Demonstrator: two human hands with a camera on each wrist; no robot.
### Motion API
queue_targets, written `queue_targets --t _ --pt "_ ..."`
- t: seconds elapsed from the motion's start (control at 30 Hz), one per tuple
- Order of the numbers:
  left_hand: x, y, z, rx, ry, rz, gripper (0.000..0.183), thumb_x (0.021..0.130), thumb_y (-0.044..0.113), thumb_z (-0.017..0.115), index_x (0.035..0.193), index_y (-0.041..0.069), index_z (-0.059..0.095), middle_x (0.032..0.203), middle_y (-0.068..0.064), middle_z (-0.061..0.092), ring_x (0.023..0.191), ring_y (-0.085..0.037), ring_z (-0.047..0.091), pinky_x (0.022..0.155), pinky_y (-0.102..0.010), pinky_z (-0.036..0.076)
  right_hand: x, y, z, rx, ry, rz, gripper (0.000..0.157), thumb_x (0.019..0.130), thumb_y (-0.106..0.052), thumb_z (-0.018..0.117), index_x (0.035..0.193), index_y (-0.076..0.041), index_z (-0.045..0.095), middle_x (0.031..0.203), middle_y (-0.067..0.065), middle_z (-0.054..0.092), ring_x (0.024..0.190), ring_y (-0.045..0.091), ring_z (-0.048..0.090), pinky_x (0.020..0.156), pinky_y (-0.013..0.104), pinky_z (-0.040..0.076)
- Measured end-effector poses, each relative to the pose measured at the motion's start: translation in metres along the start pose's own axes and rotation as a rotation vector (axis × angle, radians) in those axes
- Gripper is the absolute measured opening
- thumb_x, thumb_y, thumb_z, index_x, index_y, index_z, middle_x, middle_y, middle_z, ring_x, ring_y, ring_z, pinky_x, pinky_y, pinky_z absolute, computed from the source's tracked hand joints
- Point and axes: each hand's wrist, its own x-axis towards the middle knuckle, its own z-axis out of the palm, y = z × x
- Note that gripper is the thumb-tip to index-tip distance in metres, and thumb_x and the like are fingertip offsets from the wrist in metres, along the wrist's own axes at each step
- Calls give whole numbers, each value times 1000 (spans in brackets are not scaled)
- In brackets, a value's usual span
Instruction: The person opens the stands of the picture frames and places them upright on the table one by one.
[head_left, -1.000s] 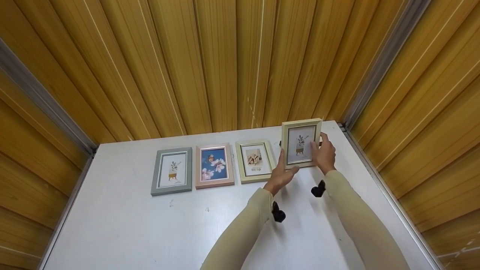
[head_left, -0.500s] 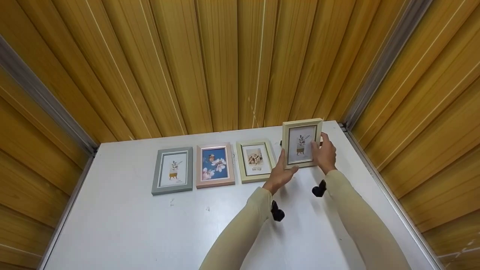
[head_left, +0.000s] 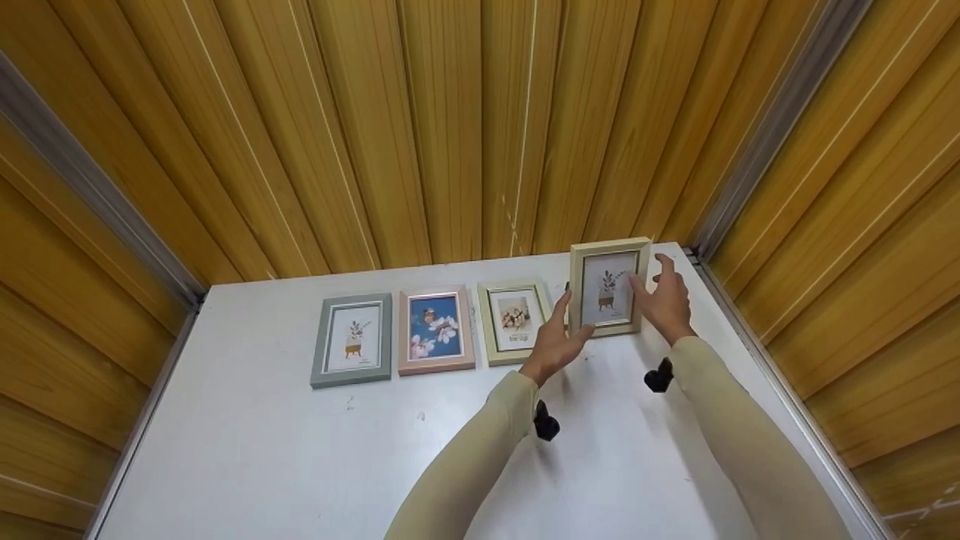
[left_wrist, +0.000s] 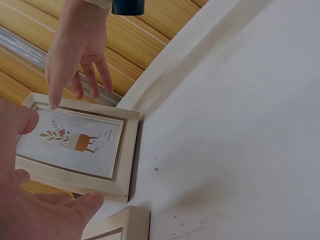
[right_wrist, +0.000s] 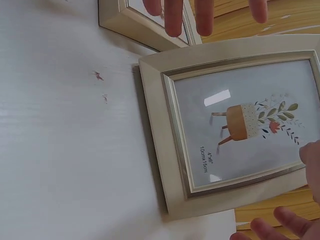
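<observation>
A cream picture frame [head_left: 609, 328] with a potted-plant print stands upright at the back right of the white table. My left hand [head_left: 553, 346] is beside its left edge, fingers spread and thumb by the lower corner. On the other side my right hand [head_left: 667, 306] has its fingers apart from the frame, the thumb overlapping the right edge in the head view. Several fingers of the left hand [right_wrist: 175, 15] show off the frame's side in the right wrist view. To the left are a pale green frame [head_left: 491, 352], a pink frame [head_left: 437, 368] and a grey-green frame [head_left: 351, 380].
Yellow wood-look panels [head_left: 450, 135] close off the back and both sides of the white table [head_left: 315, 465]. A metal rail [head_left: 784, 375] runs along the right edge. Dark clip-like pieces [head_left: 547, 421] sit at both wrists.
Both hands have loosened from the cream frame. The right hand's fingers have opened out to the right, and the left hand has eased slightly away. The frame stays standing.
</observation>
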Motion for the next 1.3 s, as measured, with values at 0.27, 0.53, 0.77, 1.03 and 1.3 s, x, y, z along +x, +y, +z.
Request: queue_targets --t 0.27,0.53,0.77,1.03,1.3 --pt "-4 1 -17 103 80 97 73 99 35 67 162 26 31 161 -2 41 135 -27 53 106 -41 48 -4 -17 -7 -9 48 -98 79 101 -41 62 163 -14 20 151 32 33 136 52 38 103 70 38" --pt "-16 -4 -35 145 135 174 72 99 37 67 161 24 32 158 -6 43 132 -23 53 104 -41 49 -16 -40 1 19 104 -194 79 99 -35 68 162 -16 25 152 28 30 139 50 33 102 70 39" --pt "-24 -10 -52 199 178 201 72 99 43 65 161 22 33 160 -3 41 130 -24 55 105 -41 49 -31 -57 13 34 89 -262 76 98 -36 69 161 -20 30 151 24 33 138 44 35 105 68 39" --pt "-33 -16 -75 161 213 224 68 99 39 67 158 21 38 160 -4 41 142 -24 46 112 -44 44 -43 -72 30 56 78 -360 74 96 -27 73 158 -16 35 148 21 38 135 41 39 107 66 39" --pt "-42 -26 -93 168 269 244 64 99 33 68 155 19 41 157 -6 45 130 -24 54 105 -43 50 -50 -82 46 83 60 -457 71 96 -28 74 156 -12 39 146 20 42 135 38 41 109 62 37"
